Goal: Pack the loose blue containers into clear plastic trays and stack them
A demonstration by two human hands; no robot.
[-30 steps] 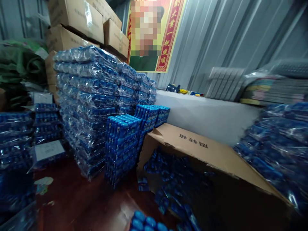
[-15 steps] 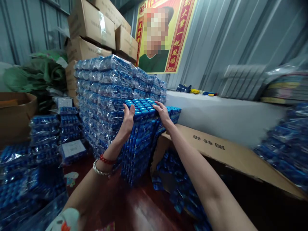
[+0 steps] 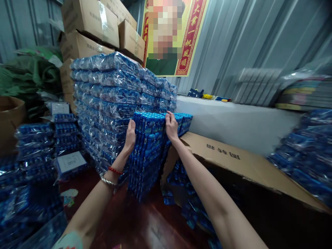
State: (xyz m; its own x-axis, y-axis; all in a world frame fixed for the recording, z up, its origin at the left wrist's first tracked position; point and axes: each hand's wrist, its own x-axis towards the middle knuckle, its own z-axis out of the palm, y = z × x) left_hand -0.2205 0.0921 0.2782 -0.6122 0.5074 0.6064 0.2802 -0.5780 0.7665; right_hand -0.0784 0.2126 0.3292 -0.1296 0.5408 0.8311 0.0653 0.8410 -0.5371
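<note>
Stack of blue packets (image 3: 147, 152), frame centre, pressed between open, flat left hand (image 3: 129, 136) and right hand (image 3: 171, 126). Carton (image 3: 233, 162) interior at lower right dark, contents unclear. Glossy red-brown tabletop (image 3: 145, 224); corrugated metal wall (image 3: 246, 41).

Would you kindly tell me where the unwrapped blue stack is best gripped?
Probably grip the stack near its top on its two opposite side faces, coming in from left and right, where the left hand and right hand press now: it is tall, narrow and loose-layered.
</note>
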